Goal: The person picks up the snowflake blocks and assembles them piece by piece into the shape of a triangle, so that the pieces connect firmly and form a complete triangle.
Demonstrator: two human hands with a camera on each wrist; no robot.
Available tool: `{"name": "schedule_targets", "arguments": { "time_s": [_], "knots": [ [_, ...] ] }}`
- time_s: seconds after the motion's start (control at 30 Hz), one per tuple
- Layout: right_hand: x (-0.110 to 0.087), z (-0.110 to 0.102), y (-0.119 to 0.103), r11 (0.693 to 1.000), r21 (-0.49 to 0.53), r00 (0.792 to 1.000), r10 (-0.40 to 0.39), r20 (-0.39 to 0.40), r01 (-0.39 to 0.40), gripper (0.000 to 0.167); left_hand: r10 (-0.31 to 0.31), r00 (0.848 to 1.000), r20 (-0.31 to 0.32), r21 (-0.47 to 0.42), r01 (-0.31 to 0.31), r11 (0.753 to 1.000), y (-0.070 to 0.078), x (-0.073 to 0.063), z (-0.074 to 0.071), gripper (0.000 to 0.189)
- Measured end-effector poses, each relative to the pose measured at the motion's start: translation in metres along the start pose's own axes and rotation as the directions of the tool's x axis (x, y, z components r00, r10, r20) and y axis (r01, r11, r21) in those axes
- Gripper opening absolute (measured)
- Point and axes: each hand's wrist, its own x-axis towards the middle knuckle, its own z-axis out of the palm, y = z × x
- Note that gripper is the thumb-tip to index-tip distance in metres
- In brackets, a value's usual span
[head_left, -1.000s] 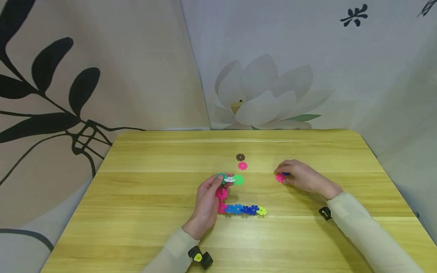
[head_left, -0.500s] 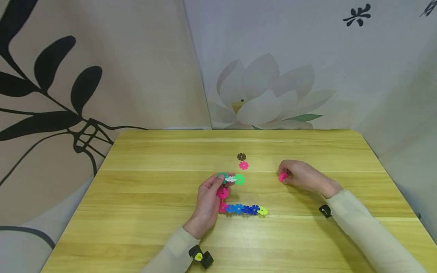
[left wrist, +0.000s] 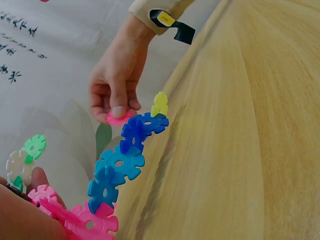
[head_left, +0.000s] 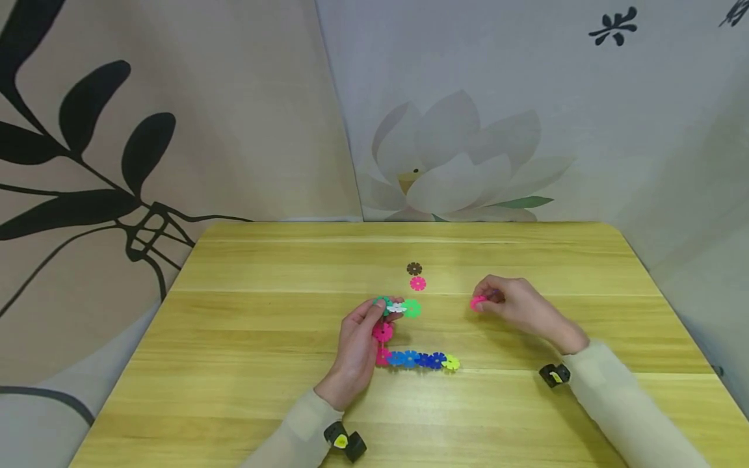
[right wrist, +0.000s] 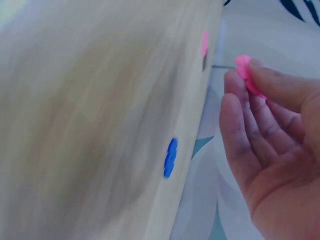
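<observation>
My left hand (head_left: pixel 353 341) grips a chain of interlocking plastic snowflake discs near its teal disc (head_left: pixel 382 304). A white disc (head_left: pixel 396 307) and a light green disc (head_left: pixel 412 308) extend to the right from there. Below the fingers the chain runs through pink discs (head_left: pixel 383 332), lighter blue discs (left wrist: pixel 119 163) and dark blue discs (left wrist: pixel 134 134) to a yellow disc (head_left: pixel 451 363) at its end. Off to the right, my right hand (head_left: pixel 523 309) pinches a single pink disc (right wrist: pixel 247 75) between thumb and fingers, above the table. Part of the chain is hidden by the left hand.
On the wooden table (head_left: pixel 263 273) a loose brown disc (head_left: pixel 414 268) and a loose pink disc (head_left: pixel 418 283) lie beyond the left hand. A loose blue disc (right wrist: pixel 170 158) shows in the right wrist view. A printed cloth (head_left: pixel 281 117) hangs behind the table.
My right hand has taken up the pink disc and tilted it, shifting slightly left at the end. The blue disc beside it is now hidden in the head view. The left hand stays put.
</observation>
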Motion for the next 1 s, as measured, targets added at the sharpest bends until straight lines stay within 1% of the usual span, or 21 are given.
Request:
{"name": "schedule_targets", "arguments": {
  "time_s": [0.13, 0.3, 0.5, 0.67, 0.8, 0.9, 1.0],
  "knots": [
    [-0.005, 0.005, -0.011, 0.998, 0.057, 0.999, -0.005, -0.052, 0.008, 0.011, -0.007, 1.000, -0.005, -0.005, 0.007, 1.000, 0.000, 0.000, 0.001, 0.029],
    [-0.010, 0.011, -0.024, 0.994, 0.105, 0.995, -0.010, -0.104, 0.021, 0.014, -0.012, 1.000, -0.008, 0.005, 0.012, 1.000, -0.001, 0.001, 0.001, 0.029],
    [-0.015, 0.017, -0.037, 0.982, 0.188, 0.992, 0.040, -0.121, -0.016, 0.015, -0.022, 1.000, -0.016, 0.004, 0.022, 1.000, -0.002, 0.001, 0.003, 0.029],
    [-0.016, 0.022, -0.047, 0.961, 0.274, 0.992, 0.063, -0.114, -0.029, 0.016, -0.022, 1.000, -0.018, -0.002, 0.022, 1.000, -0.002, 0.001, 0.003, 0.028],
    [-0.017, 0.026, -0.053, 0.935, 0.353, 0.991, 0.080, -0.106, -0.038, 0.017, -0.022, 1.000, -0.018, -0.005, 0.022, 1.000, -0.001, 0.001, 0.004, 0.028],
    [-0.016, 0.030, -0.059, 0.912, 0.406, 0.987, 0.118, -0.105, -0.066, 0.019, -0.020, 1.000, -0.015, -0.004, 0.020, 1.000, -0.001, 0.001, 0.005, 0.028],
    [-0.016, 0.033, -0.065, 0.895, 0.434, 0.983, 0.159, -0.093, -0.104, 0.024, -0.017, 1.000, -0.012, -0.004, 0.017, 1.000, -0.001, 0.001, 0.005, 0.028]
  ]
}}
